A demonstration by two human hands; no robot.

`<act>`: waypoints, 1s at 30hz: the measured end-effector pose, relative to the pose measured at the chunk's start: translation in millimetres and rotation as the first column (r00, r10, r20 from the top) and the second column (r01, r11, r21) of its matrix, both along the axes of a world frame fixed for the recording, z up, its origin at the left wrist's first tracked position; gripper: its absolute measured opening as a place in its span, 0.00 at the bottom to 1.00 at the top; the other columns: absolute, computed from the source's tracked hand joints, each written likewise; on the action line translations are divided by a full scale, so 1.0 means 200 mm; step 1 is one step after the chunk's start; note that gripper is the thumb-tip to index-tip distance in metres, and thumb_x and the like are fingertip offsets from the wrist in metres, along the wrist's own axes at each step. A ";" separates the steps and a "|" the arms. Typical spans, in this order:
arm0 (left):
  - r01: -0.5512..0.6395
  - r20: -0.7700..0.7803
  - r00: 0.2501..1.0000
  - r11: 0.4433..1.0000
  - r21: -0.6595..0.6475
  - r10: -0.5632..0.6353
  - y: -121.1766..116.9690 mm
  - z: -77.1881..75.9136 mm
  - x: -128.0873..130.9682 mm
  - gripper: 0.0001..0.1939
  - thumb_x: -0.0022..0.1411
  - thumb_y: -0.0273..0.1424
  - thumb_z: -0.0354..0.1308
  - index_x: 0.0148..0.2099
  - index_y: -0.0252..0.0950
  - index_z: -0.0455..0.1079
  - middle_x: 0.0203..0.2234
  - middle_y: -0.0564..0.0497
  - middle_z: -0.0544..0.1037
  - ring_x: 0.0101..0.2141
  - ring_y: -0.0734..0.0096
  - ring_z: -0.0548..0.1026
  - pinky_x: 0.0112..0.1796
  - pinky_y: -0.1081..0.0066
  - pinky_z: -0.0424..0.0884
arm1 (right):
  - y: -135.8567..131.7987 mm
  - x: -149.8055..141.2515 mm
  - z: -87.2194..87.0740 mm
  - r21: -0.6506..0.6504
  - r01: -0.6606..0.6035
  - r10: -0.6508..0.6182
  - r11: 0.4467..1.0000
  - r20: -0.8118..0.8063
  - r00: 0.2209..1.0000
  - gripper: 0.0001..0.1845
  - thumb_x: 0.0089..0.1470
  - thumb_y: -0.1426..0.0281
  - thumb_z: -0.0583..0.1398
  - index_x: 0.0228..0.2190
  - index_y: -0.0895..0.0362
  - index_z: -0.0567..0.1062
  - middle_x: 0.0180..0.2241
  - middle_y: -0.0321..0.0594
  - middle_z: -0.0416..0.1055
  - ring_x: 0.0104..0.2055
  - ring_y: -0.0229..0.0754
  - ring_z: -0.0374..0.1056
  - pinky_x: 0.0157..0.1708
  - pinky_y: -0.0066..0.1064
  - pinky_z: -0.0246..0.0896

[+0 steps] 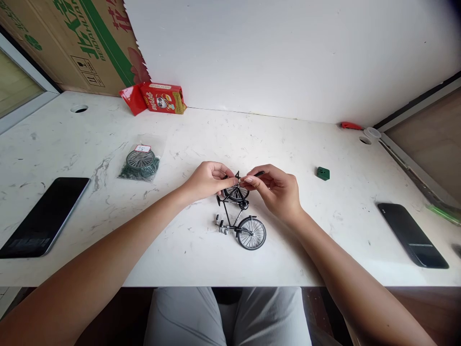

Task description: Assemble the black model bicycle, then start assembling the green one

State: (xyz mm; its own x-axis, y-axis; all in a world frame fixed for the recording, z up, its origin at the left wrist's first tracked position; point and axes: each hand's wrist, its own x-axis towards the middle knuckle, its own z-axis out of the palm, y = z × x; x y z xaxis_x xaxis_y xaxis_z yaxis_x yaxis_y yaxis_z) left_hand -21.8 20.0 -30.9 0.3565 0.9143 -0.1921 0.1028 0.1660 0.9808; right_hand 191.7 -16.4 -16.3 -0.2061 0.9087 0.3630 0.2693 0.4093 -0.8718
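Observation:
A black model bicycle (233, 214) lies on its side on the white table. Its one wheel (252, 233) with silver spokes points toward me, and the other wheel (236, 192) is partly covered by my fingers. My left hand (209, 180) is closed, thumb and fingers pinching the far end of the bicycle near that wheel. From the right, my right hand (277, 190) meets it in a pinch on a thin black-ended stick-like tool (259, 173). The tool's tip and the exact spot it touches are hidden between the fingertips.
A clear bag (139, 163) of green parts with a wheel lies left. Phones (45, 216) (412, 234) rest at both sides. A small green block (323, 173) sits right; a red box (163, 98) and a red cutter (351, 126) are by the back panel.

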 end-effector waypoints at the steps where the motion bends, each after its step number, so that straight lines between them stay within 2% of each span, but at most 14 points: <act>1: -0.001 -0.002 1.000 1.000 0.001 0.001 0.00 0.00 0.00 0.09 0.62 0.31 0.72 0.40 0.32 0.77 0.30 0.47 0.81 0.24 0.76 0.76 0.21 0.77 0.71 | 0.00 0.00 0.00 0.001 -0.001 0.001 1.000 0.003 1.000 0.09 0.63 0.61 0.68 0.38 0.53 0.80 0.32 0.38 0.82 0.33 0.42 0.81 0.35 0.34 0.81; 8: 0.005 0.003 1.000 1.000 0.007 -0.005 0.00 0.00 0.00 0.12 0.59 0.33 0.74 0.40 0.32 0.77 0.31 0.47 0.82 0.24 0.76 0.76 0.21 0.77 0.71 | 0.00 0.00 0.01 0.013 -0.001 0.001 1.000 0.010 1.000 0.09 0.63 0.60 0.68 0.38 0.53 0.80 0.31 0.38 0.82 0.33 0.42 0.81 0.36 0.35 0.81; 18: -0.041 -0.071 0.997 0.999 -0.010 0.040 -0.02 0.03 0.02 0.10 0.59 0.31 0.73 0.39 0.33 0.76 0.29 0.49 0.80 0.24 0.76 0.75 0.23 0.75 0.71 | 0.00 0.00 0.00 -0.011 0.002 -0.003 1.000 -0.035 0.999 0.10 0.62 0.60 0.69 0.37 0.54 0.80 0.32 0.39 0.82 0.33 0.42 0.80 0.36 0.35 0.82; 30: -0.050 -0.041 0.998 0.999 -0.015 0.050 -0.03 0.03 0.03 0.12 0.58 0.31 0.74 0.39 0.33 0.77 0.29 0.47 0.81 0.24 0.75 0.75 0.22 0.75 0.70 | -0.01 0.00 0.02 0.059 0.011 -0.017 0.998 0.107 0.994 0.11 0.64 0.58 0.67 0.38 0.52 0.81 0.32 0.38 0.82 0.33 0.42 0.80 0.34 0.35 0.80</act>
State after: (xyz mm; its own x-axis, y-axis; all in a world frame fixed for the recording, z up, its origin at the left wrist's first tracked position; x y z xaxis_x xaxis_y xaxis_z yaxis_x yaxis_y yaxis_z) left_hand -15.9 13.6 -25.0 0.3019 0.9274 -0.2207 0.1340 0.1879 0.9730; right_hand 192.6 -18.6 -12.6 -0.2344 0.8896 0.3920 0.3661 0.4543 -0.8122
